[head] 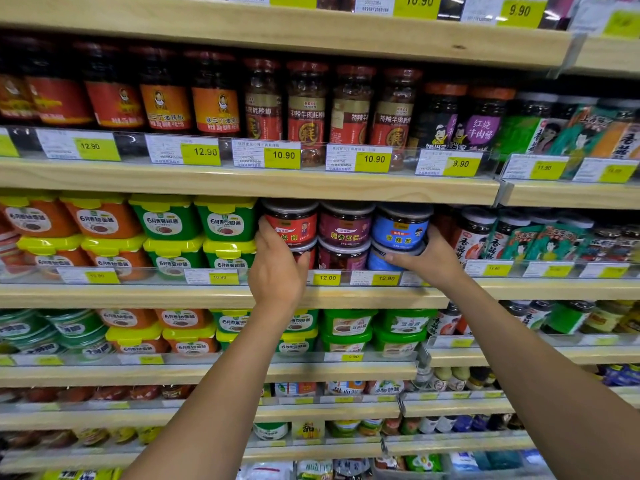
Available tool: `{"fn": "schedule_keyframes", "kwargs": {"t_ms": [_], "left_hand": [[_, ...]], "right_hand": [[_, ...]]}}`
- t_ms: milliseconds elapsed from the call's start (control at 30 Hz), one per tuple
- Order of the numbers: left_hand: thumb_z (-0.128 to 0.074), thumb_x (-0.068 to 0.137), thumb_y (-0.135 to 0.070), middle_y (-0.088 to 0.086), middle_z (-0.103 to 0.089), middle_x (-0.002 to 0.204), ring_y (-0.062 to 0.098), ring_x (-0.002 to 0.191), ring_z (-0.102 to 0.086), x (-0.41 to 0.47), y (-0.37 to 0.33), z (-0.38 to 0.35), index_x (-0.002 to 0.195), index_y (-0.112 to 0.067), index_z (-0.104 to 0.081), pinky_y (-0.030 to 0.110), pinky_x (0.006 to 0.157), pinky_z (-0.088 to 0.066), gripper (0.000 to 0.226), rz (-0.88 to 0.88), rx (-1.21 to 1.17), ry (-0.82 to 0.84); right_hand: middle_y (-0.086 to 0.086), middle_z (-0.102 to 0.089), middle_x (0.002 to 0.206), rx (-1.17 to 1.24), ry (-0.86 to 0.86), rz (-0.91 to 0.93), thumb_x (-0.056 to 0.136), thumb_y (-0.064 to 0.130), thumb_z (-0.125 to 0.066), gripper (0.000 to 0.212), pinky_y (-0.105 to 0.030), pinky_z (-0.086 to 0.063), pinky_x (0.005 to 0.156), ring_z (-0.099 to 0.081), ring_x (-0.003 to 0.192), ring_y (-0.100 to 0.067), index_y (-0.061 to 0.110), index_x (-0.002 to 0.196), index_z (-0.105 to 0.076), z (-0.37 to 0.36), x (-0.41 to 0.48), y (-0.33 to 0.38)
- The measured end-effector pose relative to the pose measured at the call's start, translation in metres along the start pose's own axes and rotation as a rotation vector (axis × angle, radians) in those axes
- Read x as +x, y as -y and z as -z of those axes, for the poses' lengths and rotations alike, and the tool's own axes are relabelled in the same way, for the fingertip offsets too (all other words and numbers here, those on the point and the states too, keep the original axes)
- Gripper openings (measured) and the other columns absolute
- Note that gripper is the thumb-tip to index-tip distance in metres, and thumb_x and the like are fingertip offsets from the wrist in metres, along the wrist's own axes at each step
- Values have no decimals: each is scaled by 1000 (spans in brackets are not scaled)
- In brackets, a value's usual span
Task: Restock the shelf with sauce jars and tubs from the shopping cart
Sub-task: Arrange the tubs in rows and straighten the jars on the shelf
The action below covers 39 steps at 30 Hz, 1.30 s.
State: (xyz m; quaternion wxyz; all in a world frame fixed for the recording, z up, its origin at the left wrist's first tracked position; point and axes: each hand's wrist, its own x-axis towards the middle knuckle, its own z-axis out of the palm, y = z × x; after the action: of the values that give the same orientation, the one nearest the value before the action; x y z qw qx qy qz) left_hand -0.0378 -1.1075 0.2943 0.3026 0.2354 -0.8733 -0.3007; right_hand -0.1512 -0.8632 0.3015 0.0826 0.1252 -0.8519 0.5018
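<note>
Both hands are on the stock. The left hand (277, 268) has its fingers curled across the front of the lower red jar (305, 250), with the thumb up the left side of the upper red jar (294, 223). The right hand (433, 259) pinches the far stack. Its fingers lie over the lid of the lower blue jar (377, 262) and its thumb rests against the right side of the upper blue jar (401, 226).

The two stacks bracket the maroon jars (344, 226), all three sitting on the middle shelf (173, 296) behind the clear price rail (327, 278). Green tubs (225, 221) stand just beside them to the left. The shopping cart is out of view.

Every jar stands upright with its lid on top and its label facing the aisle. The jars are squat, so each two-high stack has a vertical long axis.

The step appears to be squaring the stacks. It is best done by pressing low on both sides together, keeping each top jar centred on the lid beneath, and sliding the stacks rather than lifting them. A push on only the upper jars could tip one over the rail. The labels should end up facing forward, with the fronts level just behind the rail.
</note>
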Motion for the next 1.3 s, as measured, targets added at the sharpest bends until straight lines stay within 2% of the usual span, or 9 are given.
{"fn": "schedule_keyframes", "kwargs": {"t_ms": [300,467,667,833,967,1133,1233,1300], "left_hand": [[-82,79,-46,15,-41,149,40,112,-63,4,-7,-7,160,-14,-5,49,80,-55,117,15,116,-37],[-84,75,-51,13,-37,155,39,107,-66,4,-6,-14,160,-16,-2,49,82,-55,124,31,139,-59],[-83,78,-47,11,-33,158,39,115,-63,3,-2,-14,160,-20,0,51,89,-51,120,6,112,-65],[-82,79,-47,11,-34,157,39,115,-63,2,1,-11,160,-19,1,53,91,-50,120,3,103,-56],[-82,79,-47,11,-37,155,38,115,-63,-1,2,-11,161,-16,0,52,91,-50,120,-13,97,-67],[-80,80,-48,11,-36,157,37,115,-64,-2,2,-14,160,-16,-2,50,92,-49,116,-5,113,-60],[-80,81,-47,11,-36,157,37,115,-64,-2,3,-12,160,-15,-4,51,93,-49,114,-19,115,-55],[-80,81,-46,12,-36,157,38,116,-63,-3,2,-12,160,-15,-4,52,93,-49,113,-24,110,-49]], "right_hand": [[5,-62,122,-27,4,2,65,33,-94,84,-27,-44,89,-58,106,-13,18,136,-50,1,1,-2],[5,-62,124,-38,-11,1,65,36,-93,86,-27,-44,89,-57,106,-13,18,136,-50,1,2,-5],[3,-63,128,-62,-7,9,64,41,-93,86,-31,-48,92,-60,112,-18,21,135,-50,2,3,-7],[1,-63,128,-51,1,10,65,36,-93,84,-30,-46,92,-58,108,-16,18,135,-50,4,3,-5],[0,-63,129,-58,2,12,65,38,-93,87,-30,-47,91,-60,114,-20,17,137,-49,4,5,-7],[2,-62,126,-51,4,23,67,39,-92,85,-29,-47,90,-58,109,-14,16,137,-49,5,5,-8],[4,-65,123,-1,-17,0,64,49,-90,84,-34,-52,92,-62,110,-16,18,132,-52,4,6,-7],[4,-66,118,-5,-32,13,66,48,-89,76,-34,-53,90,-63,106,-15,18,127,-55,3,5,-3]]}}
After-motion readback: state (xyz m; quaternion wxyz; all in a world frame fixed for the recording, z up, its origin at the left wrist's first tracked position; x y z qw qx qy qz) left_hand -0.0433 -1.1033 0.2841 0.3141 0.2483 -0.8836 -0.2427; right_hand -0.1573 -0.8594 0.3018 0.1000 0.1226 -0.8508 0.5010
